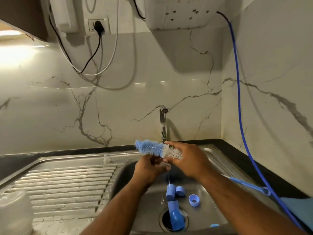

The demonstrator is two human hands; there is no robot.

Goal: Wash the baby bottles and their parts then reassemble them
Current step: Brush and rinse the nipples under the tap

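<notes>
i hold the brush (152, 148) over the sink (123, 177), under the tap's (162, 122) thin stream. right hand (191, 160) is wrapped round its white bristles, the handle running off to 4 o'clock. left hand (149, 167) is curled under the blue tip, but i cannot tell whether it grips anything. bottle parts (194, 200) lie loose in the sink at 6 o'clock from the hands, one bottle (175, 217) over the drain. i judge them light, hard plastic, slick when wet: take them round the body, not the rim. steel drainboard (64, 184) at 9 o'clock, marble wall behind, blue hose (238, 82) at 3 o'clock
</notes>
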